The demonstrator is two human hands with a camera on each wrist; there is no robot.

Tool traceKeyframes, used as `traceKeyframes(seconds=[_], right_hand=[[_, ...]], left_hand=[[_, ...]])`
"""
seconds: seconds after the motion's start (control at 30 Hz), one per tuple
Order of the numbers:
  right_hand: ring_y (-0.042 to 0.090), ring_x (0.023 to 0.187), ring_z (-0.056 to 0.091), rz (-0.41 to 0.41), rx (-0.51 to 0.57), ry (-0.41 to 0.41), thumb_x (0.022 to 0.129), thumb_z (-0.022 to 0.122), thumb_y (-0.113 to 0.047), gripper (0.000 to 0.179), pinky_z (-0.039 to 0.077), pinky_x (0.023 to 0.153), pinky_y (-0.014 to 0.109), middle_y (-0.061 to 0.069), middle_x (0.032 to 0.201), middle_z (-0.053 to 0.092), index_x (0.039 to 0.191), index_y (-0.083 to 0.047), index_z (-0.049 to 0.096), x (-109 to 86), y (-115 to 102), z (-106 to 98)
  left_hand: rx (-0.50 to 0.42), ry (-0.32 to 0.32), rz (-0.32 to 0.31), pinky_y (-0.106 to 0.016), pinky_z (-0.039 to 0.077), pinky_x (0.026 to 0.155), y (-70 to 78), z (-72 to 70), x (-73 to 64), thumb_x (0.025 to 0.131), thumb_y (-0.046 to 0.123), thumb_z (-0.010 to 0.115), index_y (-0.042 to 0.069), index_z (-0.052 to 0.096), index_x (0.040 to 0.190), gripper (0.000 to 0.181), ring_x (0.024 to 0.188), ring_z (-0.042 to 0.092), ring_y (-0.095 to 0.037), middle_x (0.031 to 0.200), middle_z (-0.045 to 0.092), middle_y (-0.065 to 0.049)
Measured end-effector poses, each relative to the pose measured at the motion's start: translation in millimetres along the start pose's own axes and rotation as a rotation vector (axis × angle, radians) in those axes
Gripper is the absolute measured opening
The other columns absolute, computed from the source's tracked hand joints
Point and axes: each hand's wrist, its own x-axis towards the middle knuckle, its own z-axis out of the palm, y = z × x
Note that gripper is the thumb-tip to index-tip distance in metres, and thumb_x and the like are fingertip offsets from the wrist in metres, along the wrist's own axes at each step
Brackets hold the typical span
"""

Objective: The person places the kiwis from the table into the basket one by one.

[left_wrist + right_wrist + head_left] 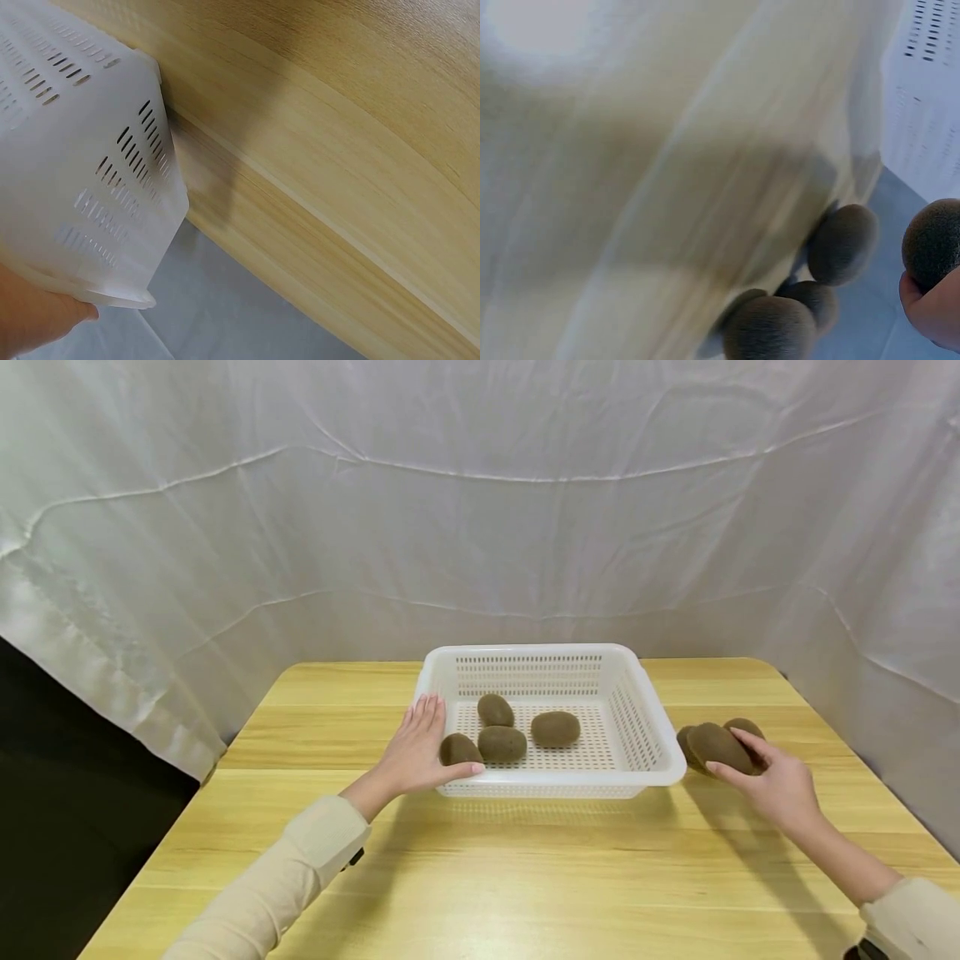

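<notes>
left hand [420,747], fingers nearly straight, rests on the basket [570,781]. right hand [783,785] pinches a kiwi [716,748] to the basket's right, near other kiwis [769,330]; a slack pinch could drop it, scattering those.

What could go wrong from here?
The kiwi held in the right hand is rounded and held between thumb and fingers, so it might slip and roll across the table. The three loose kiwis sit close by, so the hand could knock one away. The left hand rests on the left rim of the basket; pressing hard there might tip or shift it.
</notes>
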Motion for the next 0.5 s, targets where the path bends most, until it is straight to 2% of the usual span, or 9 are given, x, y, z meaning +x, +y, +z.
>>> traceKeyframes(seconds=[0.1, 0.17, 0.33, 0.5], right_hand=[[0.048, 0.096, 0.056, 0.006, 0.031, -0.002, 0.079, 0.073, -0.027, 0.063, 0.034, 0.055, 0.007, 0.038, 0.119, 0.052, 0.127, 0.008, 0.051, 4.2, -6, -4], [0.051, 0.102, 0.053, 0.021, 0.041, -0.008, 0.081, 0.071, -0.028, 0.064, 0.032, 0.057, 0.003, 0.037, 0.123, 0.05, 0.129, 0.007, 0.049, 6.6, -10, -7], [0.05, 0.106, 0.051, 0.026, 0.059, -0.002, 0.082, 0.07, -0.029, 0.065, 0.029, 0.06, -0.003, 0.034, 0.126, 0.051, 0.132, 0.005, 0.047, 13.9, -20, -15], [0.048, 0.107, 0.051, 0.007, 0.065, -0.006, 0.081, 0.07, -0.031, 0.064, 0.03, 0.061, -0.003, 0.032, 0.127, 0.051, 0.132, 0.002, 0.048, 21.8, -29, -19]], left_hand=[[-0.003, -0.001, -0.001, -0.046, 0.002, 0.118, 0.4, -0.4, -0.1, 0.077, 0.069, 0.054, -0.008, 0.007, 0.145, 0.112, 0.144, -0.003, -0.034, 0.154, 0.003, -0.024], [-0.004, -0.001, -0.001, -0.046, 0.002, 0.118, 0.7, -0.5, 0.0, 0.077, 0.069, 0.054, -0.007, 0.006, 0.145, 0.112, 0.144, -0.003, -0.034, 0.154, 0.003, -0.024], [0.001, -0.003, -0.001, -0.046, 0.002, 0.118, 1.1, -0.5, 0.0, 0.077, 0.069, 0.053, -0.007, 0.006, 0.145, 0.112, 0.144, -0.003, -0.034, 0.154, 0.003, -0.024], [0.001, -0.003, -0.002, -0.046, 0.002, 0.118, 1.1, -0.5, -0.4, 0.078, 0.068, 0.053, -0.007, 0.006, 0.145, 0.111, 0.144, -0.003, -0.034, 0.154, 0.003, -0.024]])
